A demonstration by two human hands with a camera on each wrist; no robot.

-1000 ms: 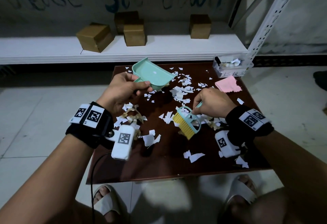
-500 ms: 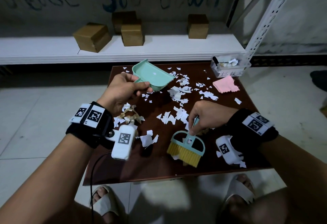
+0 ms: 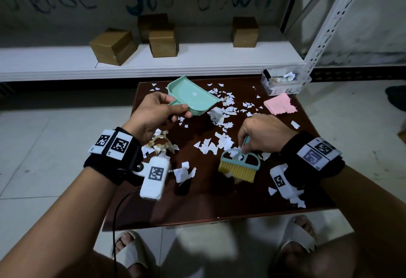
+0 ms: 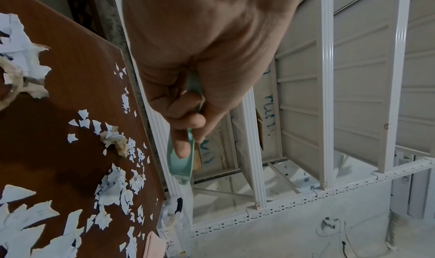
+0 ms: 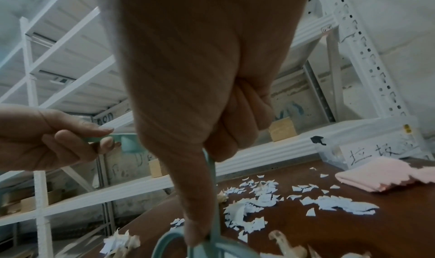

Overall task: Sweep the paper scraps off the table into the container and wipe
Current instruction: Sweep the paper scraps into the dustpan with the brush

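Note:
White paper scraps (image 3: pixel 222 115) lie scattered over the dark brown table (image 3: pixel 219 209). My left hand (image 3: pixel 175 110) pinches the handle of a mint green dustpan (image 3: pixel 193 96), held tilted above the table's far left part. In the left wrist view, thumb and curled fingers (image 4: pixel 186 124) clamp the dustpan handle (image 4: pixel 181 161). My right hand (image 3: pixel 243 143) grips the teal handle of a small brush (image 3: pixel 238 166). Its yellow bristles touch the table near the middle and point toward the near edge. The right wrist view shows fingers (image 5: pixel 235 116) curled round the brush handle (image 5: pixel 213 187).
A clear labelled container (image 3: pixel 285 82) holding some scraps stands at the table's far right corner, with a folded pink cloth (image 3: pixel 279 104) just in front of it. A crumpled tan strip (image 3: pixel 162 143) lies by my left wrist. Cardboard boxes (image 3: pixel 114 46) sit on the white shelf behind.
My right hand drew the brush from mid-table toward the near edge, then came back slightly. Some scraps shifted with it. My left hand kept the dustpan in about the same place.

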